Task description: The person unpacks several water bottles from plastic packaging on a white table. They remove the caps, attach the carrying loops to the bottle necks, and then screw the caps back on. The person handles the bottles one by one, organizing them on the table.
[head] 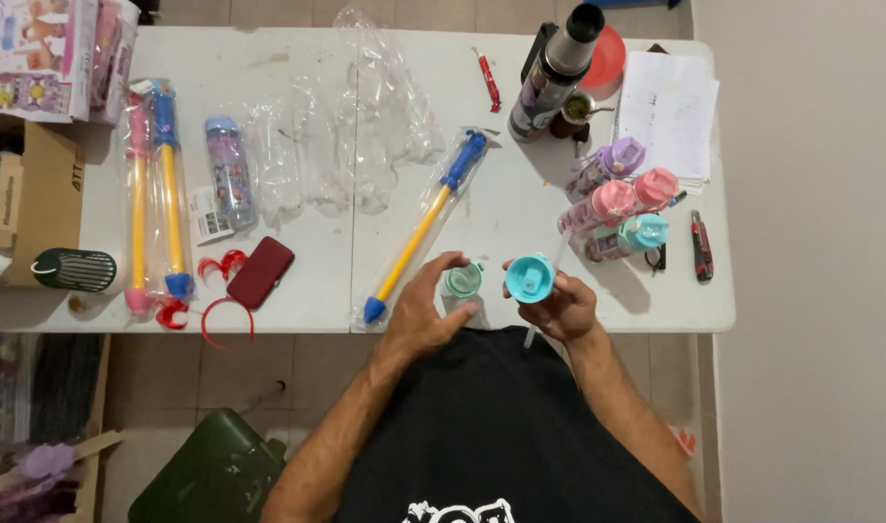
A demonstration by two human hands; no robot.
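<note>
Partly hidden bottle (461, 281) behind left hand (419, 315)

lid (531, 278) in right hand (562, 308) is showing turquoise; bottle (462, 280) at left hand (419, 315) is showing clear pale green; water pump (422, 227) is showing yellow tube, blue ends; table (298, 291) is reading white; wallet (260, 272) is reading dark red

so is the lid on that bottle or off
Off: the right hand holds the turquoise lid apart from the clear bottle in the left hand, its mouth uncovered.
</note>
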